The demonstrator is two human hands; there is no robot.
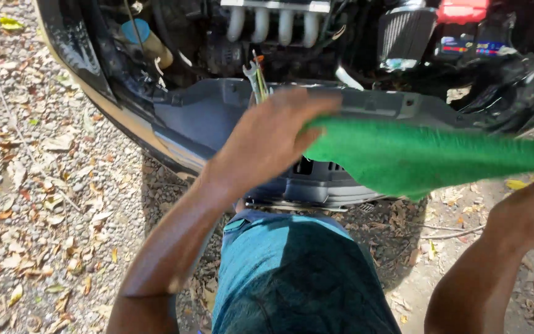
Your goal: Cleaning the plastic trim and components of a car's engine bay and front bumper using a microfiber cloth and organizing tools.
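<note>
Green fuzzy cloth: stretched across the centre right of the frame, gripped at its left end by the left hand. Right hand: seen at the right edge, curled; whether the cloth is gripped by it cannot be told.

Grey plastic front panel of the open engine bay: partly hidden behind cloth and left hand. Silver intake pipes, upper centre. Ribbed cone air filter and red-topped battery, upper right. Gravel ground with dry leaves, left.
</note>
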